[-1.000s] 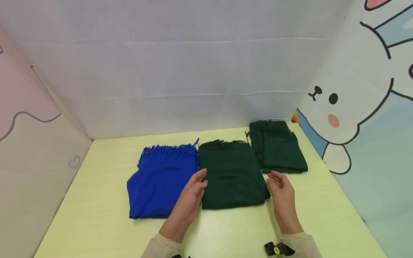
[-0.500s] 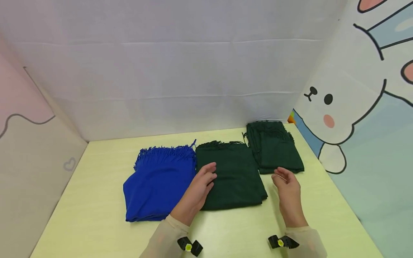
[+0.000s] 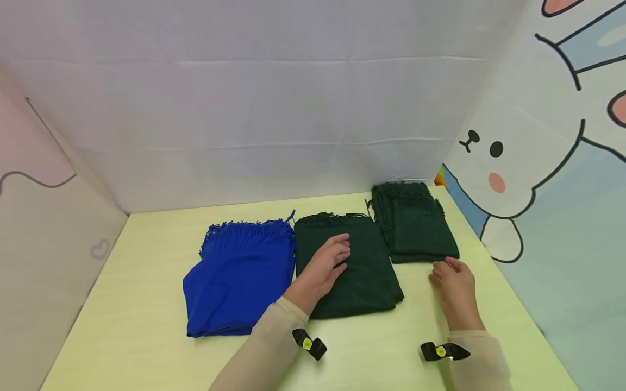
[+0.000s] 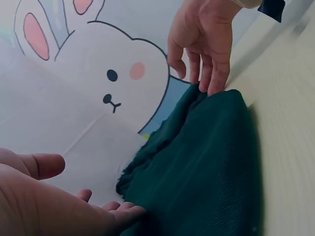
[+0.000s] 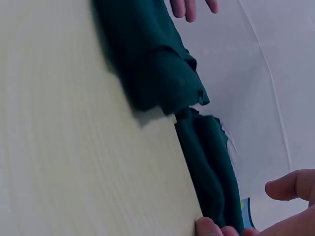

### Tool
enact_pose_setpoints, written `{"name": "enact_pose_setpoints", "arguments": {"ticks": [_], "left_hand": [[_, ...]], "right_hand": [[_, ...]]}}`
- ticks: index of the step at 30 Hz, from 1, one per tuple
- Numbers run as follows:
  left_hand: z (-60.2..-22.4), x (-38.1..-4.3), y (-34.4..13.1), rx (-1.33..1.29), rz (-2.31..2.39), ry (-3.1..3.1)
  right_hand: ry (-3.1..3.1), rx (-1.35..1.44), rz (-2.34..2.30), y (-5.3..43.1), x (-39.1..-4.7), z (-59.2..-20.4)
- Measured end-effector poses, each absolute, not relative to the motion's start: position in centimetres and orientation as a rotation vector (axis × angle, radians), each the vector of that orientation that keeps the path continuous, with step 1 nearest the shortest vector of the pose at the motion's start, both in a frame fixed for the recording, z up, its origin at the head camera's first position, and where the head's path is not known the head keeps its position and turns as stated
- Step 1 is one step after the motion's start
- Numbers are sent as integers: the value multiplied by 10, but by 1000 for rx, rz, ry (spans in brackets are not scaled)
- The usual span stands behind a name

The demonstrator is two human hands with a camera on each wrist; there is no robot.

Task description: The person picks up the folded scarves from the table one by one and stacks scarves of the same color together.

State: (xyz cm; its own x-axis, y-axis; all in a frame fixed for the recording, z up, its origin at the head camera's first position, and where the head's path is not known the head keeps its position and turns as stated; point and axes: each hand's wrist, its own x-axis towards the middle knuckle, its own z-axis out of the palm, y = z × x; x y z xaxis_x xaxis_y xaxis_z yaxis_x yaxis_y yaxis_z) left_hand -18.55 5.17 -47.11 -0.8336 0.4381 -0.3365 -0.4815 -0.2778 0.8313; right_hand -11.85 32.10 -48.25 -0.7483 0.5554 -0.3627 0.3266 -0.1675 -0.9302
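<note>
A dark green fringed scarf, folded into a flat rectangle, lies mid-table. Over it hovers my left hand, fingers loosely extended with nothing held; whether it touches the cloth I cannot tell. A smaller folded dark green scarf lies at the back right, its fringe toward the back wall. My right hand is at that scarf's front right corner. In the right wrist view the right fingertips reach the cloth's edge while the thumb stands apart from them.
To the left lies a folded blue scarf with its fringe at the back. A white sheet stands behind the pale yellow table. The right wall carries a cartoon rabbit. Each wrist wears a black band.
My left hand has moved right and forward, from the middle scarf's left edge to above it. My right hand has shifted right, from beside the middle scarf to the small scarf's front right corner.
</note>
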Motion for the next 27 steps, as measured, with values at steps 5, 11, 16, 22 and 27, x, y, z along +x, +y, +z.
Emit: {"name": "enact_pose_setpoints", "arguments": {"ticks": [5, 11, 16, 22, 27], "left_hand": [[-476, -189, 65, -105, 2123, 1334], [-476, -191, 72, -82, 2150, 1261], [-476, -191, 74, -85, 2149, 1242], [-480, -190, 73, -126, 2159, 1230], [-484, -191, 72, -139, 2166, 1226]], "right_hand": [[-1731, -1156, 2244, 337, -117, -480], [-1329, -1136, 2617, 362, -124, -471], [-1067, -1103, 2806, 375, -136, -468], [-973, -1216, 2811, 379, -149, -470], [-985, -1269, 2776, 374, -156, -472]]}}
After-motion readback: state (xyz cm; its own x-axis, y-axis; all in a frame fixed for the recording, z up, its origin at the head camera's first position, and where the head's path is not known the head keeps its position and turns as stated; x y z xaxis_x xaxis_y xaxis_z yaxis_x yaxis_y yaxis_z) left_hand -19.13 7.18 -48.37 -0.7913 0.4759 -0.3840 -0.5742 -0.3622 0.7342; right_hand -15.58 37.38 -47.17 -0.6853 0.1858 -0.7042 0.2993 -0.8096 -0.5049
